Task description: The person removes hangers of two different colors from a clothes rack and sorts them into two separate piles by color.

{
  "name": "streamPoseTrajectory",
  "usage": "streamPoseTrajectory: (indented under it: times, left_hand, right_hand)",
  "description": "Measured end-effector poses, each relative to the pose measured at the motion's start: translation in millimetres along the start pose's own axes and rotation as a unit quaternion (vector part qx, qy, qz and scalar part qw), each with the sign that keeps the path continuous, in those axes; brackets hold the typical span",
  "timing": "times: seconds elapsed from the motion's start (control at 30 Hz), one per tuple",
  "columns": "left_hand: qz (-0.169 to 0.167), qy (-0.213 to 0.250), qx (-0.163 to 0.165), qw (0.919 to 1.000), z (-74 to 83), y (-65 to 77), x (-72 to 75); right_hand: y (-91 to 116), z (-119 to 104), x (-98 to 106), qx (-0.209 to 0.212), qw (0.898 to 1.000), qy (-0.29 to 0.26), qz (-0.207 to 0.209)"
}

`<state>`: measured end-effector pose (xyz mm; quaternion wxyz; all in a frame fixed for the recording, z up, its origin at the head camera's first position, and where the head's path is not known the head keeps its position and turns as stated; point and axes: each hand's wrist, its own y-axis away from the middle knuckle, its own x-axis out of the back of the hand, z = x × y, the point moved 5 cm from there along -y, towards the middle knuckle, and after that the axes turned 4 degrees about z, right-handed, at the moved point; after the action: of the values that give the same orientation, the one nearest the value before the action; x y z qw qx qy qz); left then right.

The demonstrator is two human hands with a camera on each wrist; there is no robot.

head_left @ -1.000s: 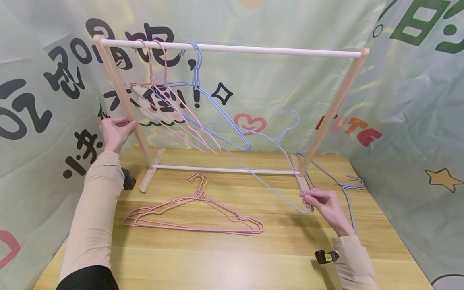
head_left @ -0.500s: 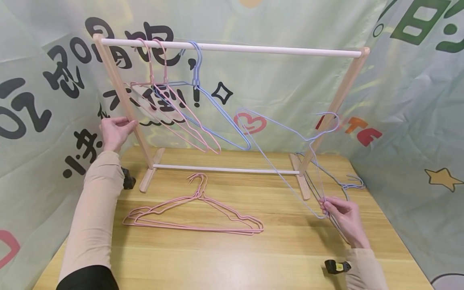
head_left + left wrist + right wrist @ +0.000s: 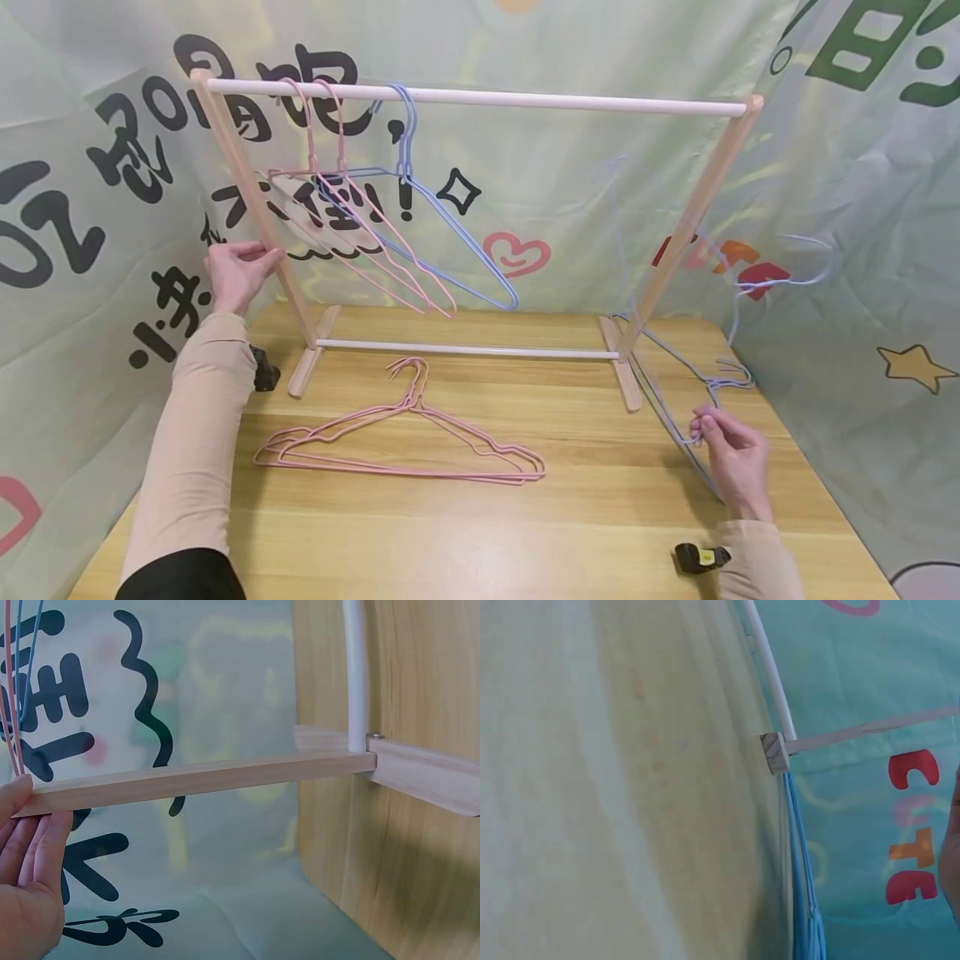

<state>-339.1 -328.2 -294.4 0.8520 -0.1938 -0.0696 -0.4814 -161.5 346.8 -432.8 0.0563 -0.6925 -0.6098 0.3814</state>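
My left hand (image 3: pixel 242 277) pinches the left wooden upright (image 3: pixel 258 204) of a clothes rack; in the left wrist view its thumb and fingers lie on either side of that upright (image 3: pixel 187 780). At the right, my right hand (image 3: pixel 733 462) pinches a light-blue wire hanger (image 3: pixel 797 283) by a lower corner. This hanger is raised, tilted and motion-blurred, with its hook towards the right. Only a sliver of the right hand (image 3: pixel 951 859) shows in the right wrist view. Beneath the held hanger, other blue hangers (image 3: pixel 675 358) lie on the table, partly behind the hand.
Two pink hangers (image 3: pixel 341 133) and some blue hangers (image 3: pixel 457 229) hang from the white top rail (image 3: pixel 570 101), left of its middle. Several pink hangers (image 3: pixel 397 475) lie stacked on the wooden table (image 3: pixel 450 542). The right upright (image 3: pixel 697 212) stands beside the held hanger.
My right hand has moved rightward with the blue hanger, which has swung out from inside the rack's frame past the right upright. The left hand has kept its place.
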Motion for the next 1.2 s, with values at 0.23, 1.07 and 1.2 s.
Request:
streamPoseTrajectory:
  times: [0.23,1.07,1.2]
  left_hand:
    - [-0.004,0.003,0.011,0.9999,0.9,0.6,-0.2]
    - [-0.002,0.004,0.001,1.0000,1.3,0.5,-0.2]
    - [0.000,0.005,-0.002,1.0000,1.3,0.6,0.0]
  right_hand:
    - [0.6,0.4,7.6,0.043,0.989,-0.129,0.056]
    - [14.9,-5.1,50.8,-0.172,0.924,0.133,0.314]
    - [17.0,-8.3,57.1,-0.194,0.928,0.173,0.267]
